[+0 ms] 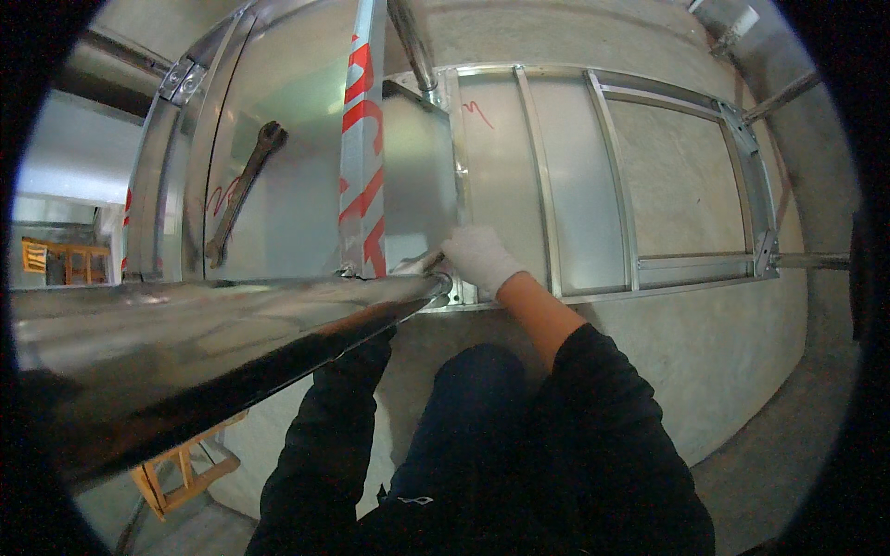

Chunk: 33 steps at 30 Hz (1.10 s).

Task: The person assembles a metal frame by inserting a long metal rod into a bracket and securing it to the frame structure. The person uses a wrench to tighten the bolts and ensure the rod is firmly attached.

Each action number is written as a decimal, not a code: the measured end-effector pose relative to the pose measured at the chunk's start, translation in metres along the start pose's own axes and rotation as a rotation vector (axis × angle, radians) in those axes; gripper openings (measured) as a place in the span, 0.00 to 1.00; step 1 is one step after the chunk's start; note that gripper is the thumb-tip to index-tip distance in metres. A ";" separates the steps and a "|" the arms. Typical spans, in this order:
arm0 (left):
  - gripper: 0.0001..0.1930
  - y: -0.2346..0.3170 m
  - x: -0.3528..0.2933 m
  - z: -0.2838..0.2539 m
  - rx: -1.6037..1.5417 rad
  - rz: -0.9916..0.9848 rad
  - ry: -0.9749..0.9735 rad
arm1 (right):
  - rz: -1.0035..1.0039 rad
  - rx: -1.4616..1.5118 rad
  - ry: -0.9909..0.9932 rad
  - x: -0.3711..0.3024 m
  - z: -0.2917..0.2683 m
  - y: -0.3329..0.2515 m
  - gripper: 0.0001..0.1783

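Observation:
My right hand [482,260], in a white glove, is closed at the lower corner of the metal frame [549,185]. Its fingertips pinch by the joint, where a striped post and a thick pipe [232,324] meet; whatever they hold is too small to make out. Behind the pipe's end, a sliver of my gloved left hand [411,266] shows near the same joint, and its fingers are mostly hidden. To the left, a dark open-end wrench [246,193] lies slantwise on a shiny metal sheet [297,167], apart from both hands.
A red-and-white striped post [362,139] rises left of my hands. Slimmer metal tubes stand at the frame's far side [414,46] and right end [808,262]. The thick pipe crosses the near left, above my left forearm. Wooden furniture [185,477] stands lower left.

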<state>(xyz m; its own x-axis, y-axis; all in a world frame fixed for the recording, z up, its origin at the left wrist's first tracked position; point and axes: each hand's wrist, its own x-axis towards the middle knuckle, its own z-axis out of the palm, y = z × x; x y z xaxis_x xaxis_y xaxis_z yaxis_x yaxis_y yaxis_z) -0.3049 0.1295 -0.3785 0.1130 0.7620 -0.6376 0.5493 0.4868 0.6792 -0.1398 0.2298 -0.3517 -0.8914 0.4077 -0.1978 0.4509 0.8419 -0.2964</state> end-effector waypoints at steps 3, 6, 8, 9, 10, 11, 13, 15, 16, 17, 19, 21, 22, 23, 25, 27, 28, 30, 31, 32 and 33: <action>0.38 0.014 -0.002 0.000 0.158 -0.026 -0.003 | 0.038 0.026 0.088 -0.007 -0.014 -0.005 0.08; 0.40 -0.015 -0.002 0.013 -0.127 0.118 0.013 | 0.012 0.059 0.146 -0.009 -0.007 -0.012 0.08; 0.38 -0.024 0.008 0.006 -0.332 0.074 -0.117 | 0.056 0.045 0.059 -0.001 0.006 -0.008 0.09; 0.38 -0.025 0.011 0.005 -0.313 0.089 -0.121 | 0.102 0.026 -0.024 0.004 0.012 -0.006 0.11; 0.38 -0.022 0.007 0.005 -0.237 0.086 -0.091 | 0.135 0.010 -0.105 0.009 0.011 -0.007 0.14; 0.38 -0.019 0.004 0.005 -0.143 0.073 -0.067 | 0.123 0.036 -0.033 0.009 0.010 -0.005 0.11; 0.37 -0.010 0.003 0.002 -0.035 0.045 -0.050 | 0.100 0.087 0.099 -0.005 0.004 -0.005 0.08; 0.37 -0.004 0.001 -0.001 0.025 0.029 -0.045 | 0.044 0.044 0.070 -0.003 0.007 -0.005 0.09; 0.37 -0.003 0.001 -0.002 0.044 0.020 -0.041 | 0.021 0.038 0.059 -0.001 0.009 -0.006 0.09; 0.37 -0.001 0.001 -0.002 0.067 0.008 -0.043 | -0.001 0.033 0.047 0.000 0.010 -0.006 0.09; 0.37 0.001 0.001 -0.004 0.105 -0.015 -0.045 | 0.083 0.059 -0.053 0.007 0.010 -0.006 0.09; 0.36 0.001 -0.002 -0.003 0.115 -0.023 -0.042 | 0.112 0.073 -0.026 0.007 0.008 -0.007 0.09; 0.36 0.002 -0.002 -0.004 0.101 -0.013 -0.035 | 0.099 0.075 0.052 0.003 0.008 -0.007 0.09; 0.36 0.003 -0.002 -0.004 0.088 -0.001 -0.032 | 0.089 0.075 0.130 0.001 0.009 -0.007 0.09; 0.36 0.006 -0.004 -0.006 0.073 0.005 -0.025 | 0.055 0.056 0.112 0.002 0.012 -0.008 0.09; 0.36 0.005 -0.016 -0.004 0.042 0.009 -0.008 | 0.053 0.043 0.045 0.005 0.015 -0.011 0.09; 0.36 0.008 -0.015 -0.002 0.029 0.022 -0.010 | 0.087 0.037 -0.011 0.005 0.012 -0.010 0.09; 0.36 0.015 -0.018 0.001 -0.011 0.049 -0.012 | 0.122 0.054 -0.001 0.002 0.008 -0.008 0.09; 0.36 0.018 -0.017 -0.002 -0.017 0.053 -0.014 | 0.124 0.076 0.066 -0.001 0.006 -0.007 0.08; 0.36 0.017 -0.013 -0.003 -0.036 0.092 -0.005 | 0.127 0.098 0.133 -0.002 0.006 -0.005 0.08; 0.36 0.015 -0.004 -0.002 0.105 0.055 -0.006 | 0.103 0.089 0.146 -0.004 0.009 -0.005 0.08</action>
<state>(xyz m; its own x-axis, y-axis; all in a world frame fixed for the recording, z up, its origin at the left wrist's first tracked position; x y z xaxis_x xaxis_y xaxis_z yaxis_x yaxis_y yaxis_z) -0.2994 0.1345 -0.3651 0.1502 0.7835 -0.6030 0.6258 0.3968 0.6715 -0.1381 0.2204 -0.3581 -0.8348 0.5422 -0.0953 0.5361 0.7614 -0.3645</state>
